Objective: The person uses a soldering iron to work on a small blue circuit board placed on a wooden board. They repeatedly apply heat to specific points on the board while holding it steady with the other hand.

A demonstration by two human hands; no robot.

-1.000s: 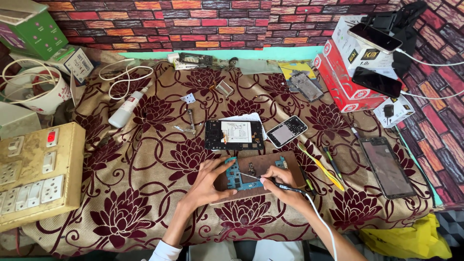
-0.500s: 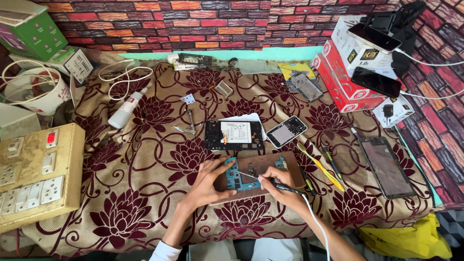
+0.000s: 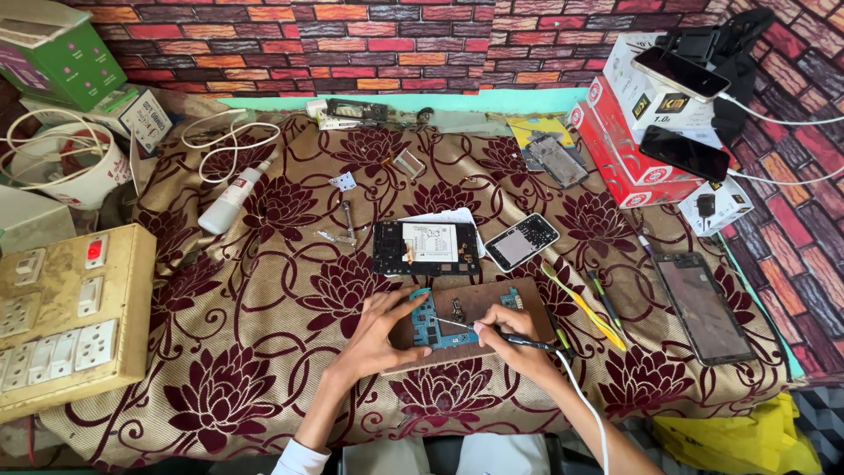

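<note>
The blue circuit board (image 3: pixel 432 327) lies on a brown pad (image 3: pixel 479 308) at the near middle, long axis near-to-far. The left hand (image 3: pixel 376 330) presses it flat, fingers spread; the right hand (image 3: pixel 514 339) pinches a soldering iron (image 3: pixel 492 332), tip pointing left onto it.

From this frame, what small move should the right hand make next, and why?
Probably ease the soldering iron tip slightly along the blue circuit board: the right hand holds the tip at it, while the left hand pins the board's edge on the wooden block.
</note>
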